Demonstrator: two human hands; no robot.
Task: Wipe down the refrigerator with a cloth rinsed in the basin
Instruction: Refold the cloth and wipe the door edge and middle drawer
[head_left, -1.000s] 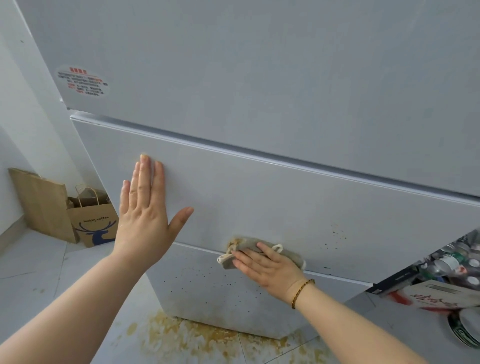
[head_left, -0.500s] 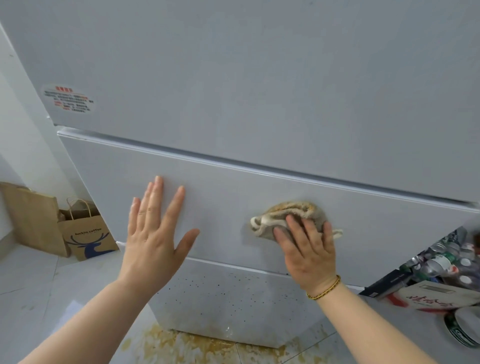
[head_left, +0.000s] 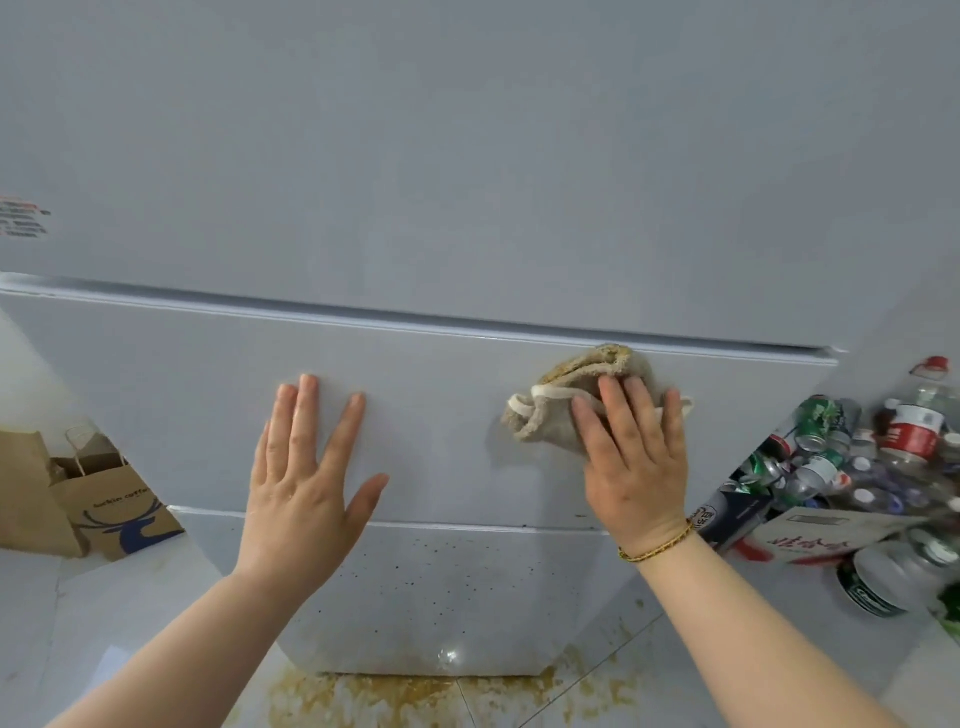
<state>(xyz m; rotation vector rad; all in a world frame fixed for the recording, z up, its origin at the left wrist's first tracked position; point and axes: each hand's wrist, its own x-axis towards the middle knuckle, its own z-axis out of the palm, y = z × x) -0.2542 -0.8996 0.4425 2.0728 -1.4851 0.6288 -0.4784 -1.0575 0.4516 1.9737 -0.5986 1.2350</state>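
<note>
We see a big gray refrigerator that fills most of the view, and we look down its front. It has a tall top door, a middle door under that, and a bottom door with many small dark dots on it. Under it is the pale tiled floor, and there is a messy brown stain on the tiles right by the foot of the refrigerator. On the right side we see a heap of bottles and cans, all piled up beside the refrigerator. On the left side two paper bags stand on the floor, a plain brown bag and, just in front of it, a bag with a blue deer on it. Both of our hands are on the middle door. Our left hand lies flat on the door with the fingers straight and spread out, and it holds nothing. Our right hand is flat too, with straight fingers, and it presses the cloth against the door. The cloth is tan, bunched up and dirty on top, and it sits near the top edge of the middle door, toward the right. A thin gold bracelet goes round our right wrist. A small sticker with red and dark print is at the far left of the top door.
</note>
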